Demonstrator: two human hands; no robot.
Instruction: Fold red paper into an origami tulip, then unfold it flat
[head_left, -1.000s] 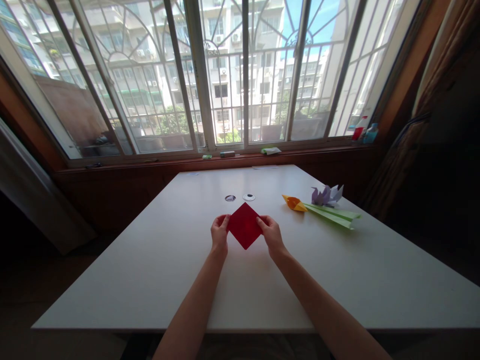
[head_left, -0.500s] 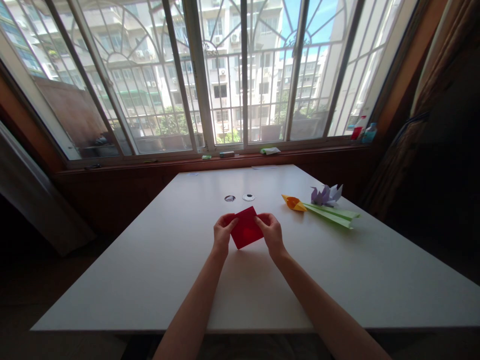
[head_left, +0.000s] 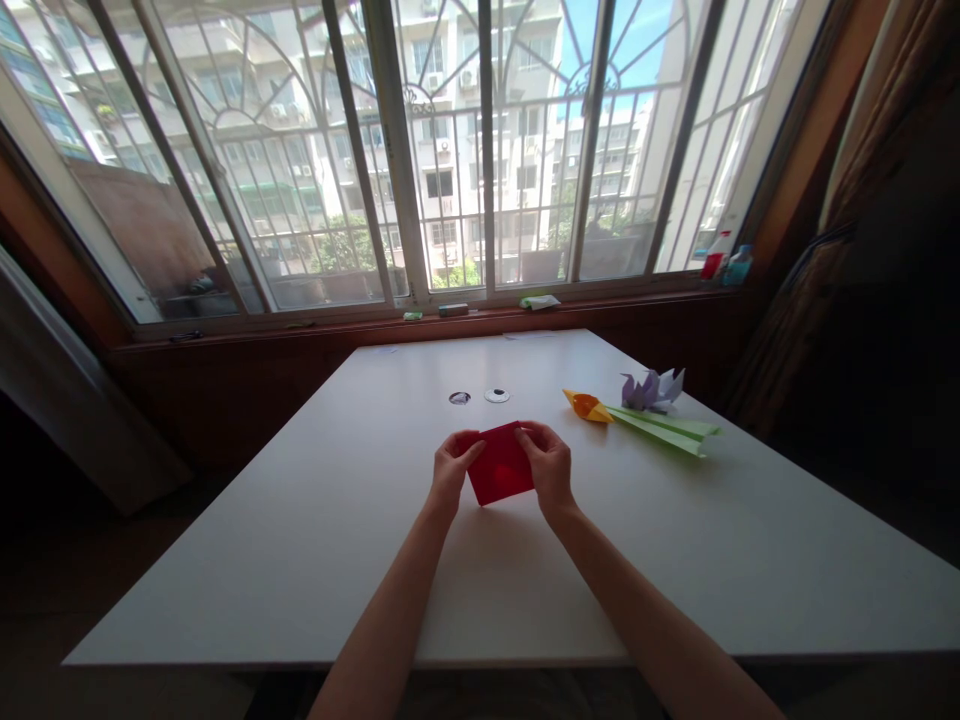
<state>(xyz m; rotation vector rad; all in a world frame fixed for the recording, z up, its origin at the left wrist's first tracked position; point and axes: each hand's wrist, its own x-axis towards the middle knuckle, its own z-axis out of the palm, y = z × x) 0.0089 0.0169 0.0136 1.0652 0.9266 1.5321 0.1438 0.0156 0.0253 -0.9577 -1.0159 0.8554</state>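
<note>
While the left hand (head_left: 454,465) pinches one side of a flat red paper square (head_left: 501,468), the right hand (head_left: 551,465) pinches the opposite side, so each grip is closed on the same sheet. Both thumbs lie over the face of the paper near its upper corners, and the other fingers curl away behind. The square is between the two hands, slightly turned, its right side higher than its left, with a brighter red patch glowing near its middle. It is held over the white, smooth tabletop (head_left: 337,520), toward the person's side; whether its lowest corner touches the surface cannot be told.

Beyond the sheet, two small round discs sit side by side, well apart from the paper: a dark-and-pale left disc (head_left: 460,398) and a white right disc with a dark spot (head_left: 496,395). To the right of the hands lies a pointed orange folded-paper piece (head_left: 589,406), hollow in the middle, its right tip meeting a long pale green folded-paper strip (head_left: 664,430) that widens toward its far end. Just behind that strip stand spiky lilac folded-paper shapes (head_left: 651,390). Near the right end of the brown windowsill (head_left: 337,328) are a red-and-clear bottle (head_left: 716,257) and a blue bottle (head_left: 739,266).
</note>
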